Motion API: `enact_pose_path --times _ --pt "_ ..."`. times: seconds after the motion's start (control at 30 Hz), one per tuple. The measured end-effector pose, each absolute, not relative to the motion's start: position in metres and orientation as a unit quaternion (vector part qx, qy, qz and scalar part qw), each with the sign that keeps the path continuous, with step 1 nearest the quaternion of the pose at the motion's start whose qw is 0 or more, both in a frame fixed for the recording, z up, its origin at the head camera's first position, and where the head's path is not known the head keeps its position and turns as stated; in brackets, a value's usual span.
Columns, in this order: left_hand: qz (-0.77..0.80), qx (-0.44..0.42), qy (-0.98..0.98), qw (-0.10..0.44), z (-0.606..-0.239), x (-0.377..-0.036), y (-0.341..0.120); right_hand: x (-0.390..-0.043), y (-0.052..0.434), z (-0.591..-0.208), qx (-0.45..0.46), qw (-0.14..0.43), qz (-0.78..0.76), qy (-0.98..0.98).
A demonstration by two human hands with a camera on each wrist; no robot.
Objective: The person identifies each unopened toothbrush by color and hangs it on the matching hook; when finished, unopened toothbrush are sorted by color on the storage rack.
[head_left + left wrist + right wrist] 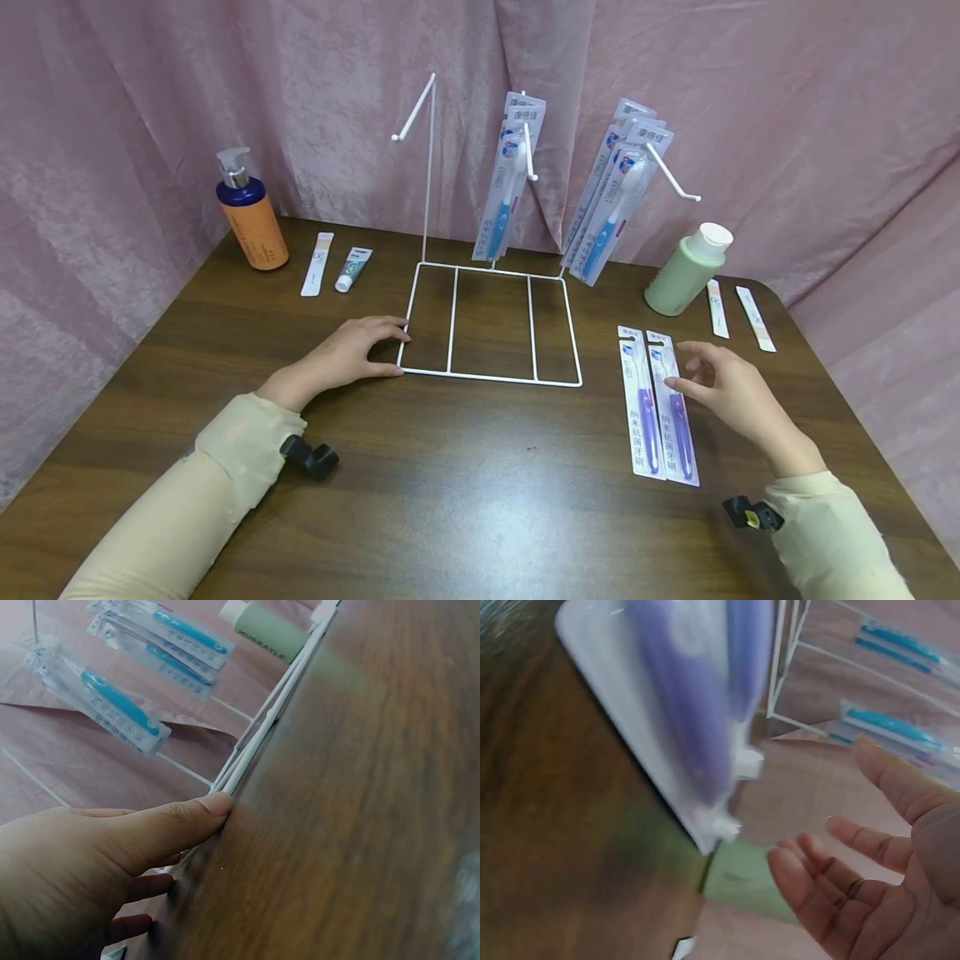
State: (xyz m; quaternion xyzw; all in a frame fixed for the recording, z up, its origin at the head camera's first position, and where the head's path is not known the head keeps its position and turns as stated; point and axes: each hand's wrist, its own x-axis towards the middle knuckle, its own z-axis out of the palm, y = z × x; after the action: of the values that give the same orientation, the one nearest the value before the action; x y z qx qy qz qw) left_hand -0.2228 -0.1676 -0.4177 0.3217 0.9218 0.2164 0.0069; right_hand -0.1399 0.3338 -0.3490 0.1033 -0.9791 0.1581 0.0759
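A white wire rack stands mid-table. Blue toothbrush packs hang on its middle hook and right hook; the left hook is bare. My left hand lies flat on the table, fingers relaxed, with the fingertips against the near-left corner of the rack's base; in the left wrist view the thumb touches the wire. Two purple toothbrush packs lie side by side at the front right. My right hand hovers with spread fingers at their right edge and holds nothing.
An orange pump bottle, a sachet and a small tube stand at the back left. A green bottle and two sachets sit at the back right. Pink curtain surrounds the brown table.
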Motion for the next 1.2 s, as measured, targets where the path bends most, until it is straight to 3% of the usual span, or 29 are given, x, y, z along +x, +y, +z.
enact_pose_path --times 0.4,1.2 --pt "0.219 0.318 0.922 0.009 -0.418 -0.222 -0.169 -0.152 0.347 -0.368 0.026 -0.063 0.202 -0.977" --pt "0.209 0.326 0.922 0.005 -0.417 -0.223 -0.168 -0.164 0.348 -0.373 0.01 -0.115 0.139 -0.983"
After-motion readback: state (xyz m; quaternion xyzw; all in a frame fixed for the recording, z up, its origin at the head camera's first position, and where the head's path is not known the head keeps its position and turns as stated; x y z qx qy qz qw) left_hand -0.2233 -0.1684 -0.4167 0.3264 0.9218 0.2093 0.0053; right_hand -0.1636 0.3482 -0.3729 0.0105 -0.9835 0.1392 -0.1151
